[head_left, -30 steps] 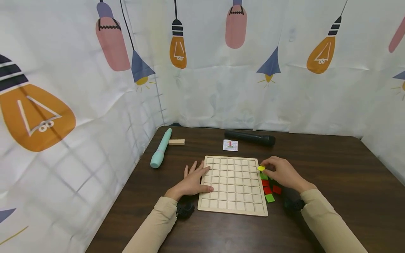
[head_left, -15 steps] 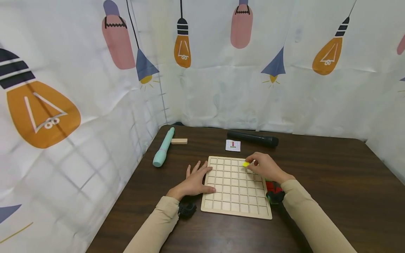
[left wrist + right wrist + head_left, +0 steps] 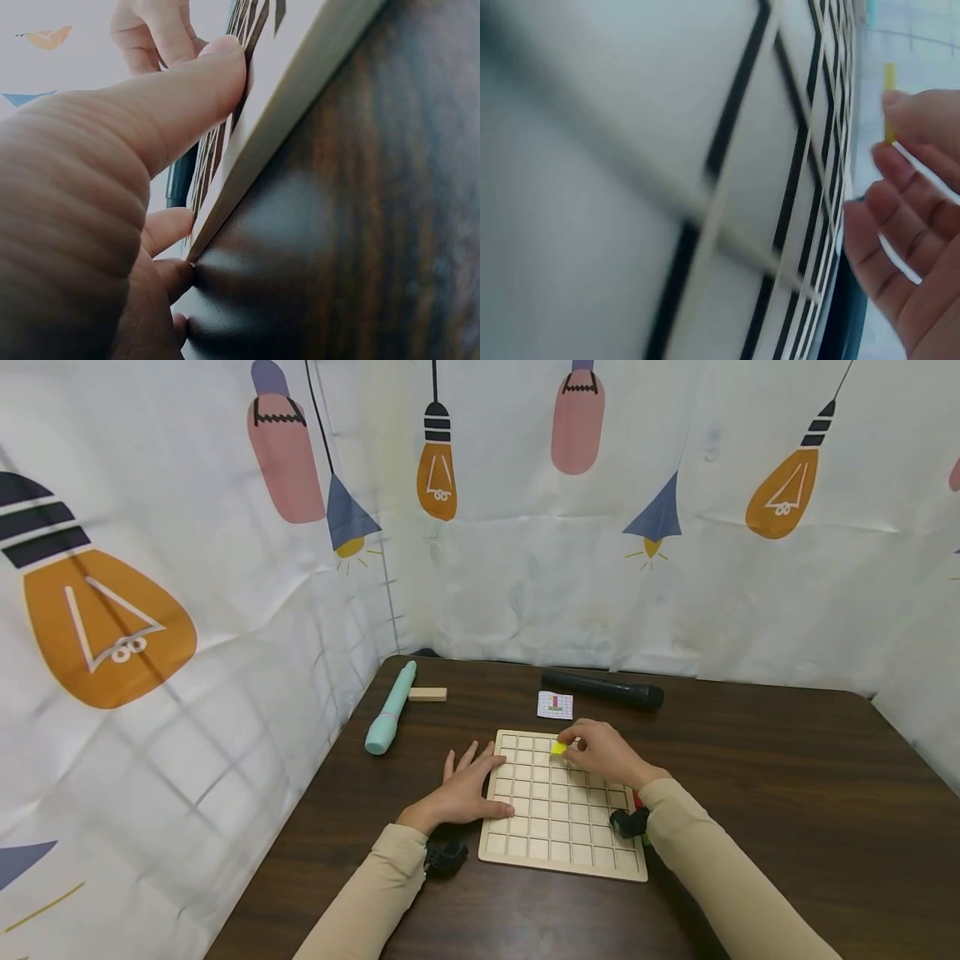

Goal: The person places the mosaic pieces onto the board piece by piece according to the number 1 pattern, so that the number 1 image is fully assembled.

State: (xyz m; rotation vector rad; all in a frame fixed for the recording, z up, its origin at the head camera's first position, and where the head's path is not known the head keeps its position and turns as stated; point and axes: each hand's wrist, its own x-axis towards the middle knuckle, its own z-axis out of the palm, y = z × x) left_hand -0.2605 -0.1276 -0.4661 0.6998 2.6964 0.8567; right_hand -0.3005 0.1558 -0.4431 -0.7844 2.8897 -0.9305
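A pale wooden grid board [image 3: 558,839] lies on the dark table in the head view. My left hand [image 3: 467,786] rests flat against the board's left edge, fingers spread, thumb [image 3: 180,90] on the board's surface. My right hand [image 3: 600,752] pinches a small yellow tile [image 3: 558,747] above the board's far rows, near the top middle. The yellow tile [image 3: 889,101] shows edge-on at my fingertips in the right wrist view, over the grid board [image 3: 727,172]. Red and green tiles at the board's right side are mostly hidden by my right sleeve.
A teal cylinder [image 3: 390,708] and a small wooden block [image 3: 427,694] lie at the far left. A black cylinder [image 3: 602,688] and a small pattern card [image 3: 555,704] lie beyond the board. Printed cloth walls enclose the table on three sides.
My right hand has carried the yellow tile from the pile at the board's right edge leftward, over the board's far rows. The left hand has stayed in place.
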